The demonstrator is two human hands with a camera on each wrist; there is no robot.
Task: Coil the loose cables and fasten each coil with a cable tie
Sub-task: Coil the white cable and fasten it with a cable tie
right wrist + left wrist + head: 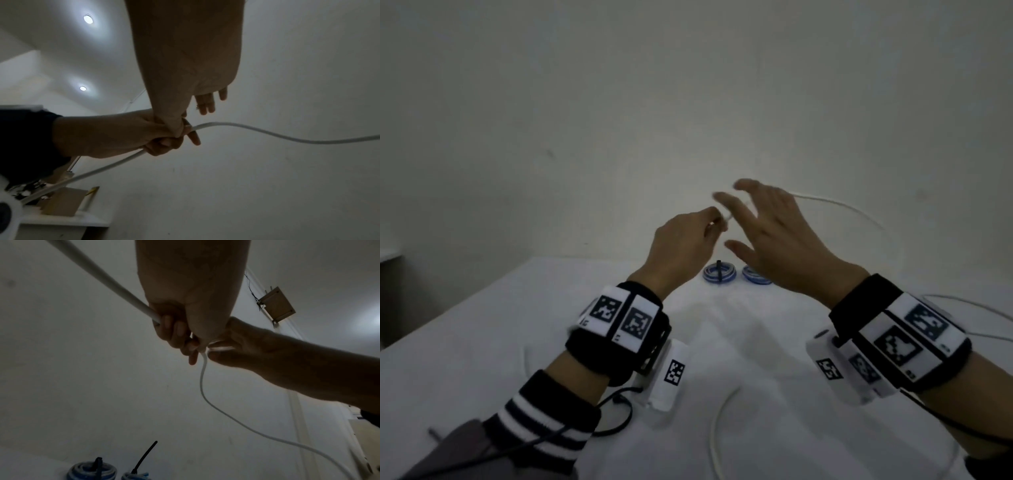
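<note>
My left hand (688,236) is raised above the table and grips a white cable (842,205) in its fist. In the left wrist view the white cable (202,386) leaves the fist and hangs down to the right. My right hand (767,229) hovers right beside the left, fingers straight and spread. Its thumb (176,128) lies against the left fist where the cable (267,134) comes out. Two blue coils (719,273) (756,277), each bound with a black tie (144,457), lie on the table under my hands.
A white cloth covers the table (482,342). Slack white cable loops on it near me (717,428) and at the right edge (962,305). A plain wall stands close behind. A small dark object (434,433) lies at the near left.
</note>
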